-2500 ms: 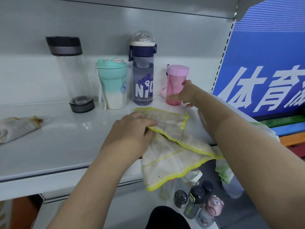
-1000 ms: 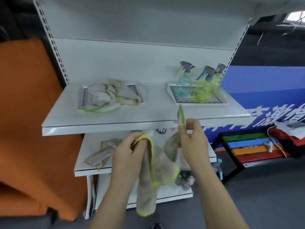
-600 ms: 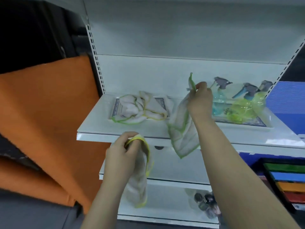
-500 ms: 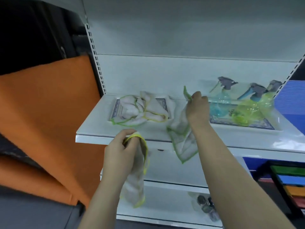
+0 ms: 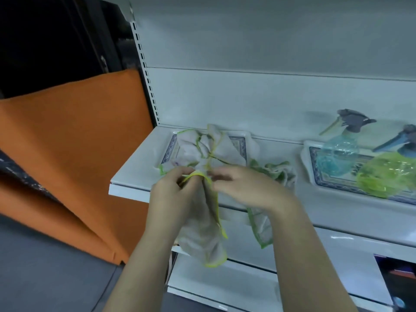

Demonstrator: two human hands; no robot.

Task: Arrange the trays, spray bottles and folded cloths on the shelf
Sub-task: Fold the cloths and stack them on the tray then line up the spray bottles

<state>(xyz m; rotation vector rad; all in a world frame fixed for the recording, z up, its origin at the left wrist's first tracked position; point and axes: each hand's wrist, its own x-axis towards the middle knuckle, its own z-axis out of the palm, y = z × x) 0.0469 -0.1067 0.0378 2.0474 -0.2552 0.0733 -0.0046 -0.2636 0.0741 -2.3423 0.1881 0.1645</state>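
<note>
- While the yellow-edged cloth hangs loose from the left hand, the shelf just beyond that hand offers the best surface. I'd judge that laying the cloth flat there and matching its corners would give a neater fold than working in the air.
- Well to the left of the left hand stands an orange panel, apart from the work.
- Beyond the left hand sits the left tray, carrying a loose heap of cloths. Beyond and to the right of the right hand, the right tray holds upright spray bottles.
- Under the right hand, a green-edged cloth droops over the shelf's front edge and could slip off if brushed.
- The left hand grips the yellow hem at its top fold. The right hand meets that hem, but blur hides whether it pinches.
- Free shelf lies between the trays, partly taken by the green-edged cloth.
</note>
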